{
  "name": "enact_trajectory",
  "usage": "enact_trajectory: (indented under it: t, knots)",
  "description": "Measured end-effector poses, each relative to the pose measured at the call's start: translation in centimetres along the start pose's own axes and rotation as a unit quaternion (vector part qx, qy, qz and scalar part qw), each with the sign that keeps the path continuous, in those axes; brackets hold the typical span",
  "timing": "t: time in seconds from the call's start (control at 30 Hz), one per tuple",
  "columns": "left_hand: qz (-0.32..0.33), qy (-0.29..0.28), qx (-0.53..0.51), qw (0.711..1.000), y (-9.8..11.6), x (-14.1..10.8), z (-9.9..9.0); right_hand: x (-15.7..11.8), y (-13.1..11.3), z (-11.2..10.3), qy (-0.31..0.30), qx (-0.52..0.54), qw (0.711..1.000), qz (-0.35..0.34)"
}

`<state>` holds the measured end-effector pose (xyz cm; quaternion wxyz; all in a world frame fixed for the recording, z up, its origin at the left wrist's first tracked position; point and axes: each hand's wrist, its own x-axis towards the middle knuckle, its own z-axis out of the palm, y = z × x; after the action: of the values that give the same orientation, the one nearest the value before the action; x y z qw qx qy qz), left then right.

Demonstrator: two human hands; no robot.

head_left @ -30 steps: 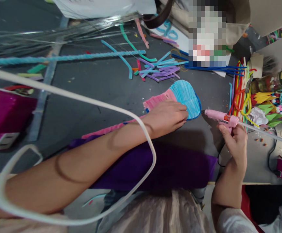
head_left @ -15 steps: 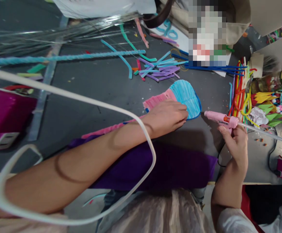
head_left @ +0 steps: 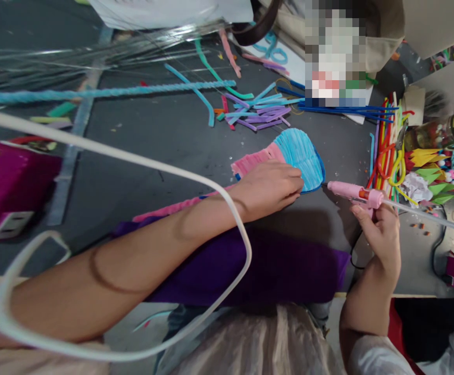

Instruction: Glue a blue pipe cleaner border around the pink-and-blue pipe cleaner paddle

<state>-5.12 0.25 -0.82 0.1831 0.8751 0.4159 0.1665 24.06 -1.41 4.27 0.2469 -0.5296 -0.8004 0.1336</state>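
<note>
A flat shape covered in pink and light-blue fuzzy strips (head_left: 299, 153) lies on the grey table, with a dark blue strip along its rounded right edge. My left hand (head_left: 274, 185) rests over its lower side with fingers curled in; the fingertips and what they pinch are partly hidden. My right hand (head_left: 381, 234) grips a pink hot glue gun (head_left: 354, 192) by the handle. A clear glue stick (head_left: 426, 212) sticks out of the gun's back end. The gun's nozzle is at the blue edge; whether it touches I cannot tell.
Cut purple and blue pipe cleaner pieces (head_left: 266, 112) lie behind the shape. At the right are a bundle of coloured pipe cleaners (head_left: 385, 140), a jar (head_left: 426, 133) and paper flowers (head_left: 426, 179). A purple cloth (head_left: 250, 265) covers the front edge; a white cable (head_left: 152, 162) loops across the foreground.
The glue gun has shifted very slightly left, toward the blue edge. My left hand stays in place on the shape.
</note>
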Motion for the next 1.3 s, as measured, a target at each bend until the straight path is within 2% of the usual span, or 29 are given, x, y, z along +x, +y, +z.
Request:
enact_trajectory:
  t: [0.2, 0.43, 0.8, 1.13, 1.3]
  knots:
    - [0.000, 0.002, 0.001, 1.000, 0.0, 0.0, 0.1, -0.1, -0.1, 0.0, -0.004, -0.008, 1.000, 0.009]
    - [0.000, 0.002, 0.003, 1.000, 0.0, 0.0, 0.1, -0.2, -0.2, 0.0, -0.003, -0.015, 1.000, -0.011]
    - [-0.001, 0.011, -0.008, 1.000, 0.0, 0.0, 0.1, -0.1, -0.5, -0.2, -0.021, -0.020, 0.999, 0.018]
    - [-0.008, -0.006, -0.004, 1.000, 0.1, 0.0, -0.1, 0.0, -0.9, -0.1, -0.042, 0.021, 0.999, -0.018]
    - [-0.007, 0.002, -0.014, 1.000, 0.1, 0.0, 0.0, -0.1, -1.1, 0.1, -0.059, 0.011, 0.998, 0.003]
